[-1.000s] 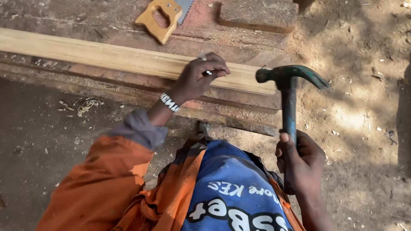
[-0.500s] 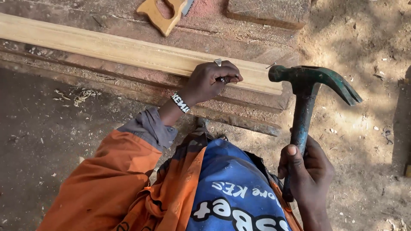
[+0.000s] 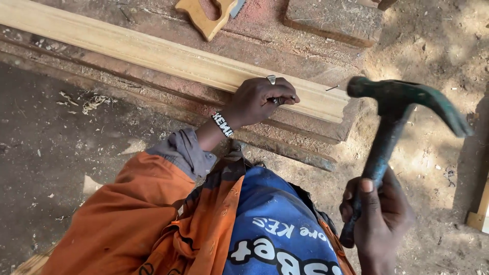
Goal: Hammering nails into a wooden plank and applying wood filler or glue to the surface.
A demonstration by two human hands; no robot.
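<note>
**Head view: hammer raised beside a pale moulded board**

Head view, looking down: the right hand [image 3: 379, 216], at the lower right of the frame, has its fingers wrapped tight around the lower end of the dark green steel claw hammer [image 3: 392, 127], whose head hangs in the air at the right, tilted, apart from the wood. The left hand [image 3: 260, 99], at the centre, rests on the near edge of the long pale moulded timber board [image 3: 168, 56], its fingers pinched narrowly together on something small and dark; it looks like a nail, but it is too small to tell. A silver ring and a beaded black-and-white wristband [image 3: 222, 125] show on that hand and wrist.

The board runs from the upper left toward the centre right, lying on a rough reddish plank surface [image 3: 285, 56]. A thin loose nail [image 3: 332, 88] lies on the board near its right end. At the top of the frame sits the yellow wooden handle of a handsaw [image 3: 204, 15].

The hammer is likely head-heavy and rigid, best gripped low on the handle as it is now. The board appears stiff and light, with crisp profiled edges that could dent; flat pressure from above suits it.
</note>
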